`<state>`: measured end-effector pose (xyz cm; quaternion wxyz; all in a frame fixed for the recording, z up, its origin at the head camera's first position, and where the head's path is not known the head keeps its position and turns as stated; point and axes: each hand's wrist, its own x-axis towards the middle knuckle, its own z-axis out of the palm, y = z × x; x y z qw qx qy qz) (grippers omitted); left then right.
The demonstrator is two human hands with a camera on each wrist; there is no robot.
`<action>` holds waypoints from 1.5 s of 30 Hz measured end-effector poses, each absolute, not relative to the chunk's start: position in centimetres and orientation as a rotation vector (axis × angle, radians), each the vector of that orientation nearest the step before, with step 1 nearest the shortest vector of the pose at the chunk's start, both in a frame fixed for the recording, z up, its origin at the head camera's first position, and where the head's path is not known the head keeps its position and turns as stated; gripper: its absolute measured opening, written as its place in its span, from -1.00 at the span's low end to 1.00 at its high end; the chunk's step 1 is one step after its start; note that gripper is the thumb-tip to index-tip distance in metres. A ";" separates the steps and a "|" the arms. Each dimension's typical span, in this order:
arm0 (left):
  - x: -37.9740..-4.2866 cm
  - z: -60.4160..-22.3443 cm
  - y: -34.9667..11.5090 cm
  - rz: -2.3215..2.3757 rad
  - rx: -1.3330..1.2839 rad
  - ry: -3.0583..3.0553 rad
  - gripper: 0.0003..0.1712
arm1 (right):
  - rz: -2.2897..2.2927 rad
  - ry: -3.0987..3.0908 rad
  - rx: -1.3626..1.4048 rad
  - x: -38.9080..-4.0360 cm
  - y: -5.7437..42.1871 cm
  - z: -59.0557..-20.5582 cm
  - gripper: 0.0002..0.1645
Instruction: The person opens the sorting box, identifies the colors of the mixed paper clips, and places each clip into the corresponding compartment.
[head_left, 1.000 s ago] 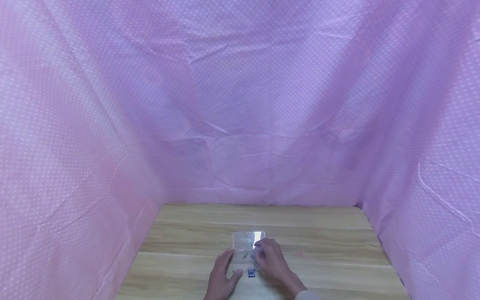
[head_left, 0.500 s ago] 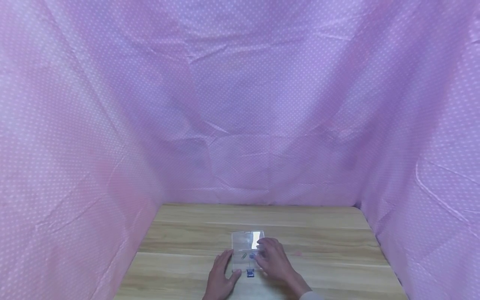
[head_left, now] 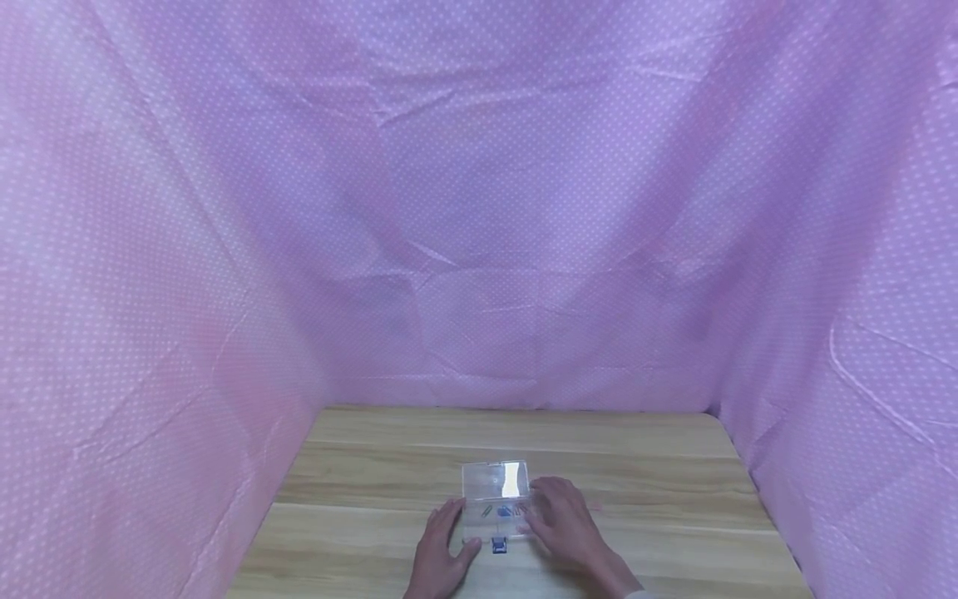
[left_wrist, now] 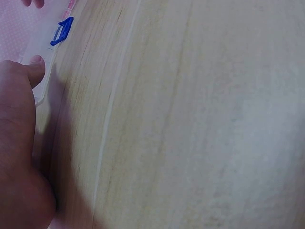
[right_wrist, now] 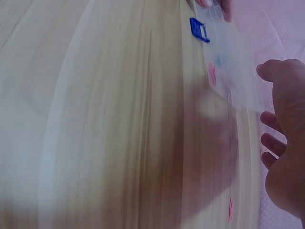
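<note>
A clear plastic box [head_left: 479,529] lies on the table, its transparent lid [head_left: 482,481] raised at the back. Inside are a green paper clip [head_left: 487,511], blue clips [head_left: 505,512] in the middle and reddish clips [head_left: 520,510] at the right; in the right wrist view those reddish clips [right_wrist: 212,74] show blurrily through the wall. A blue latch [head_left: 499,545] sticks out in front. My left hand [head_left: 440,556] grips the box's left side, thumb at its front edge, fingers along the far left. Beside the right edge, my right hand [head_left: 563,522] holds nothing, fingers loosely bent.
A pinkish-red clip [right_wrist: 231,209] lies on the wooden table [head_left: 359,474], to the right of the right hand. Pink dotted cloth [head_left: 479,208] hangs round the back and both sides.
My right hand has drawn back rightward from over the box's middle to its right edge, uncovering the blue and reddish clips inside. The left hand stays in place.
</note>
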<state>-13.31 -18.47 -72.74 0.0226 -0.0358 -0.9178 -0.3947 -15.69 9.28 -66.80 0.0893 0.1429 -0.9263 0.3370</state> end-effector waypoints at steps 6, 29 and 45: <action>-13.5 -72.6 -18.5 -1.243 -0.115 -2.826 -0.12 | 0.957 -2.790 0.345 -15.5 11.4 -67.3 -0.38; -13.6 -72.5 -18.6 -1.228 -0.129 -2.823 -0.12 | 1.093 -2.950 0.022 -16.3 18.7 -69.1 -0.59; -13.9 -73.0 -18.6 -1.222 -0.124 -2.824 -0.12 | 1.123 -2.864 -0.011 -16.9 19.0 -70.6 -0.84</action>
